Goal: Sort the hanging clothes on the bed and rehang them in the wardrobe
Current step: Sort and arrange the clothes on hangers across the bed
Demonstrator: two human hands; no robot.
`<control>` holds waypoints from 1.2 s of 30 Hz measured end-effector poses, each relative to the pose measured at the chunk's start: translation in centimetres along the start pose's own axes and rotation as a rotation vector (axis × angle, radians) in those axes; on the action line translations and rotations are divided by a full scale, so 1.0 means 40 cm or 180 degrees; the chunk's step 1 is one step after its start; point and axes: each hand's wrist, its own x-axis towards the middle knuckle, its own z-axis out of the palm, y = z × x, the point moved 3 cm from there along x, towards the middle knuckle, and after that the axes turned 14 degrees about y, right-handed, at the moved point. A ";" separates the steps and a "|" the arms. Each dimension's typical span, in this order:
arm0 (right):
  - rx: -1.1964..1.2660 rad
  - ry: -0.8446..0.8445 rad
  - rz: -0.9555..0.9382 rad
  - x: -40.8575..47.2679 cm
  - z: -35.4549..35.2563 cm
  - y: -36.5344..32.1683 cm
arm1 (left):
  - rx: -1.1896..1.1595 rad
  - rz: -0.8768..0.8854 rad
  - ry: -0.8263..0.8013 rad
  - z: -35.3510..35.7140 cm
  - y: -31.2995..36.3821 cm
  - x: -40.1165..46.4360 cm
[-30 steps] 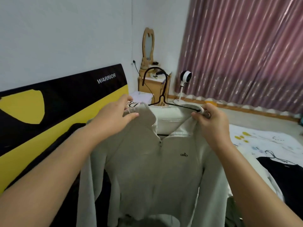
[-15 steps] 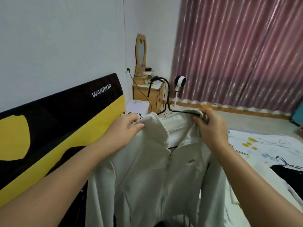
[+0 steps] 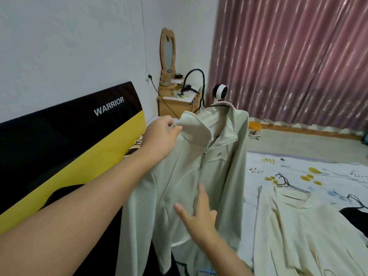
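A pale grey-green zip jacket (image 3: 225,176) hangs upright in front of me on a black hanger (image 3: 202,90), whose hook rises above the collar. My left hand (image 3: 161,136) pinches the jacket's left shoulder beside the collar and holds it up. Lower down, my right hand (image 3: 196,214) lies against the jacket's front near the zip with straight, spread fingers. A cream garment (image 3: 294,226) on a thin hanger (image 3: 288,186) lies flat on the bed to the right, and a black garment (image 3: 356,214) shows at the right edge.
The bed (image 3: 298,164) has a white patterned sheet. A black and yellow headboard (image 3: 65,148) runs along the left wall. Behind stand a wooden bedside table (image 3: 175,104) with a mirror (image 3: 167,50), a small white fan (image 3: 220,92) and pink curtains (image 3: 294,60).
My right hand has let go of the hanger's right shoulder and dropped to the jacket's front. The jacket now hangs from my left hand, raised and turned a little rightward.
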 end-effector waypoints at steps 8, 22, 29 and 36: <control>0.0352 -0.0147 0.0509 0.116 0.138 0.062 | -0.0402 -0.0219 -0.0130 0.237 0.116 0.118; -0.1791 0.2327 -0.0086 0.689 -0.073 0.276 | -0.1312 -0.0981 0.0077 0.464 -0.242 0.424; -0.2673 0.1185 -0.1110 0.746 0.223 0.503 | -0.0712 -0.1498 0.0382 0.624 -0.752 0.381; -0.2946 -0.1085 -0.0439 0.637 0.496 0.759 | 0.0442 -0.1581 0.0202 0.704 -1.115 0.211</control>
